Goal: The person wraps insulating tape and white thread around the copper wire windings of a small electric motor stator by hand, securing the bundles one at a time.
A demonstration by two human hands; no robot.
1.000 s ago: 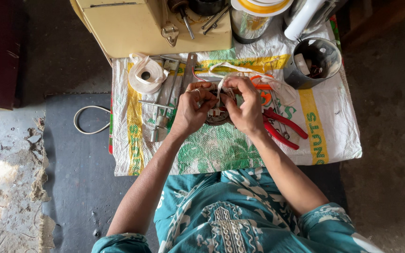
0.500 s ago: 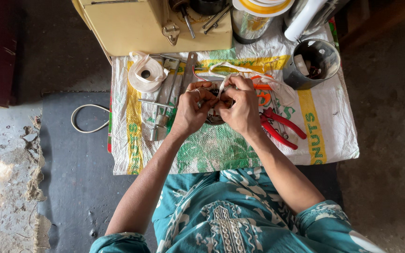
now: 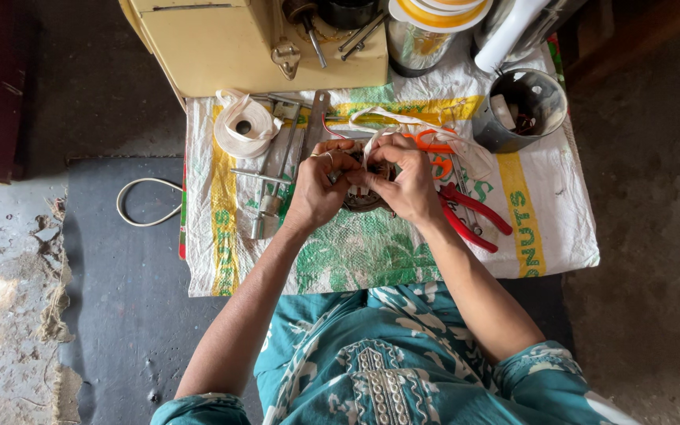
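Round dark metal part (image 3: 362, 197) pinched between both hands, over printed woven sack (image 3: 560, 228) spread on grey floor. Yellow machine body (image 3: 222, 47) at sack's far edge. Left hand (image 3: 320, 185) clenched on part's left side, right hand (image 3: 404, 179) gripping right side and white tape strip (image 3: 379, 122). Grey tin (image 3: 522, 98) far right. White tape roll (image 3: 242, 126) left. Red-handled pliers (image 3: 472, 216) just beside right hand.

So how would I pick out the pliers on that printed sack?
Start at the woven sack spread on the floor. Just to the right of the person's right hand lie the pliers. Their bright red handles set them apart from the grey metal tools on the left.
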